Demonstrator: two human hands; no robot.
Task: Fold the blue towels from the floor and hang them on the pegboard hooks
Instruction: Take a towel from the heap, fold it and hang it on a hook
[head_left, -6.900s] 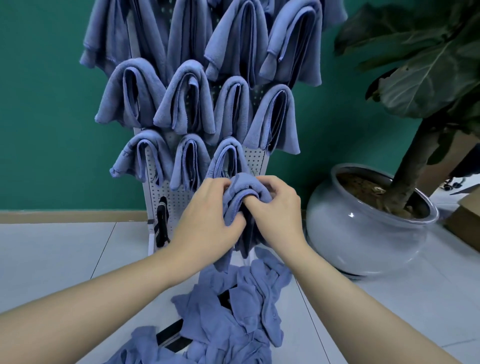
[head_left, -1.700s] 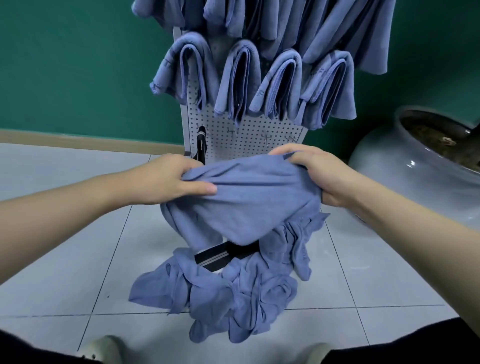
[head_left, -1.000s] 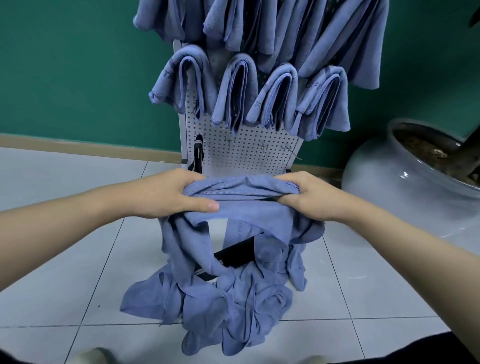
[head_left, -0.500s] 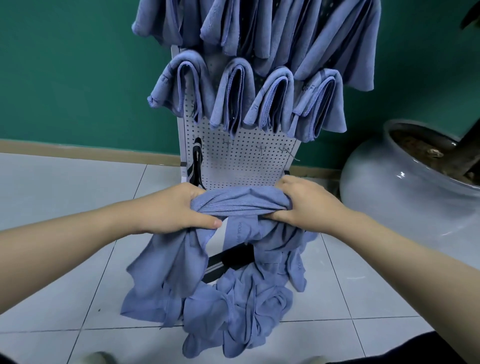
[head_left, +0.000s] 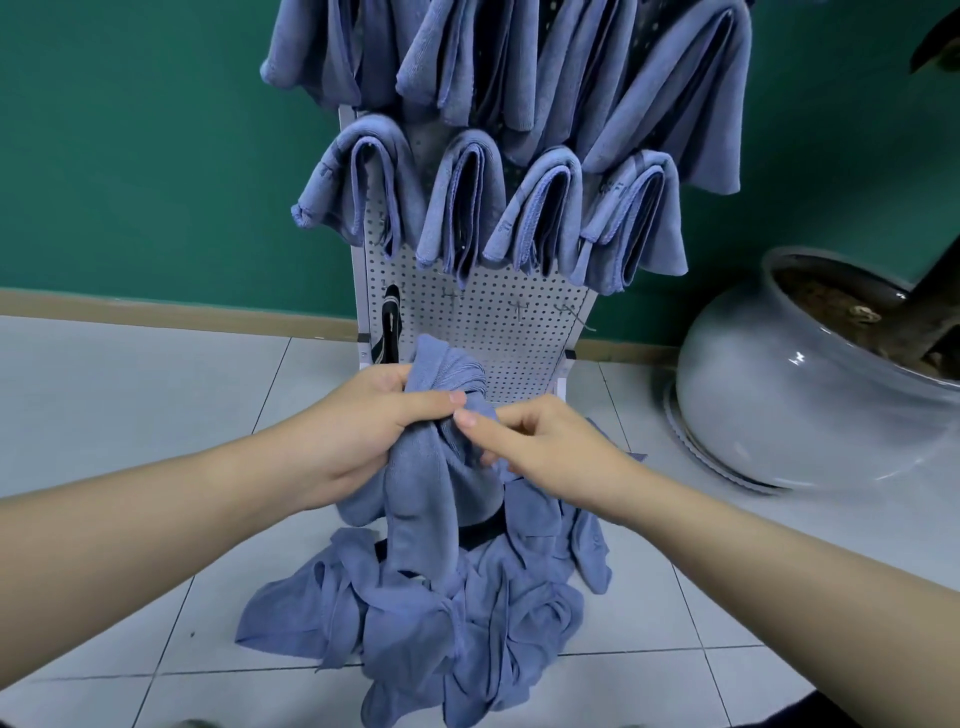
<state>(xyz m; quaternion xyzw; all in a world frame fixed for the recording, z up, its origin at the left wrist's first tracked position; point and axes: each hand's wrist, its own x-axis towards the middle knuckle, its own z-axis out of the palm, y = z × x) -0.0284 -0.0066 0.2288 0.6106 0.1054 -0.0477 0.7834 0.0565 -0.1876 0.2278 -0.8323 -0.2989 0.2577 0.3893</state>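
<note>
Hands have closed together since half a second ago: left hand (head_left: 363, 431) grips the doubled towel (head_left: 441, 415), right hand (head_left: 540, 447) pinches it; fold complete, bare hooks (head_left: 519, 306) on the pegboard (head_left: 498, 332) lower edge await.

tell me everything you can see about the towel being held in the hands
The held towel is blue, soft, terry-like cloth with a stitched hem, bunched into a fold. The left hand grips its gathered top and the right hand pinches it beside that. Its tail hangs down onto the pile of towels on the floor, before the pegboard.
</note>
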